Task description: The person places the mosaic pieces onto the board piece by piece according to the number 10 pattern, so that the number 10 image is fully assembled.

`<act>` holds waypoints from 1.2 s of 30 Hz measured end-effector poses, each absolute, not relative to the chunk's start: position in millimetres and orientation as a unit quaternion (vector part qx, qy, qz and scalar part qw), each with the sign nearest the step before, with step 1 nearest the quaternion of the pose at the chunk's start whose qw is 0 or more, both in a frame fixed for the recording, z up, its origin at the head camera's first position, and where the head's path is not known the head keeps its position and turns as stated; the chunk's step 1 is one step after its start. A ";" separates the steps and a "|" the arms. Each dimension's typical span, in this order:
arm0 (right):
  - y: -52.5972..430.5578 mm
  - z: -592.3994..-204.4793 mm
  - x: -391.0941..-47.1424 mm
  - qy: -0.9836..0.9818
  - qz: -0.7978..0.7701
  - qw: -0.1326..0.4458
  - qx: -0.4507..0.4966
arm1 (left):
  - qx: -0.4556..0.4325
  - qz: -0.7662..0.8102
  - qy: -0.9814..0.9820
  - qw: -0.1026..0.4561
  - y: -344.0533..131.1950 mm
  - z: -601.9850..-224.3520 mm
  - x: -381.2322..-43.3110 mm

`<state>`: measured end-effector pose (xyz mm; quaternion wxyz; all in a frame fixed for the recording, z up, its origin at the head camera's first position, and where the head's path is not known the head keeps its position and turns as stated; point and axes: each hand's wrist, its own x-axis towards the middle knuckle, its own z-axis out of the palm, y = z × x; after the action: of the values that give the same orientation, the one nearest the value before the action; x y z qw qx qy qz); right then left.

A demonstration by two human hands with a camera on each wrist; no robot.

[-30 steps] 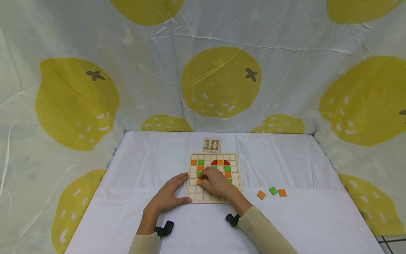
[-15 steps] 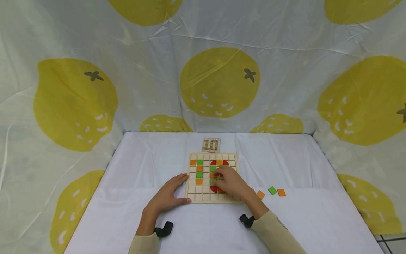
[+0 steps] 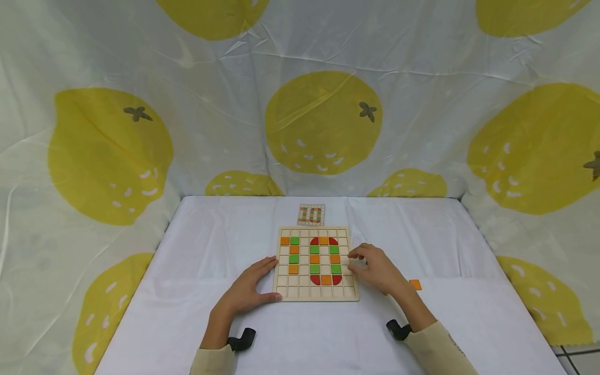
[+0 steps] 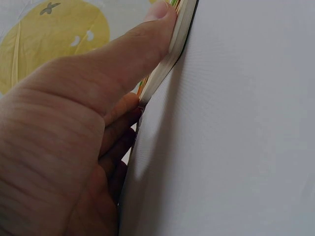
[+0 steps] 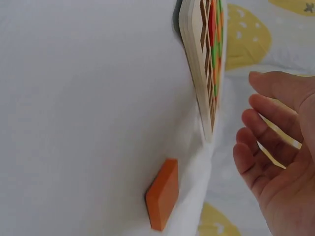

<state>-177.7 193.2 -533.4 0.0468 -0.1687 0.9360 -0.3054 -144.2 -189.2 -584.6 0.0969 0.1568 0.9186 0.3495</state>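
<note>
A square wooden grid board [image 3: 304, 294] lies on the white cloth. On its left part, orange and green square tiles [image 3: 294, 250] form a column, with one orange tile [image 3: 285, 241] beside its top. On the right part, green and orange tiles form a ring with red rounded pieces [image 3: 315, 279] at its corners. My left hand [image 3: 250, 286] rests along the board's left edge, fingers extended and thumb at the near corner. Just off the right edge hovers my right hand [image 3: 379, 268], its fingers loosely bent with nothing in them in the right wrist view.
Behind the board lies a small card [image 3: 311, 214] printed with a coloured grid pattern. Loose tiles lie right of the board: an orange tile [image 3: 415, 285] shows, while my right forearm mostly covers the others. Another orange tile [image 5: 163, 196] appears in the right wrist view.
My right hand has moved right, from the board's left column across the ring and off the board, uncovering the tiles there. My left hand has stayed at the left edge.
</note>
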 end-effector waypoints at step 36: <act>328.3 -544.4 -132.8 0.953 -0.252 0.073 -0.154 | 0.153 0.345 0.920 0.106 -190.1 -585.6 -144.1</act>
<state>-132.8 328.3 -544.4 0.0730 -0.1545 0.9526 -0.2516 -144.1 -190.1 -585.6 0.1058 0.1529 0.9200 0.3449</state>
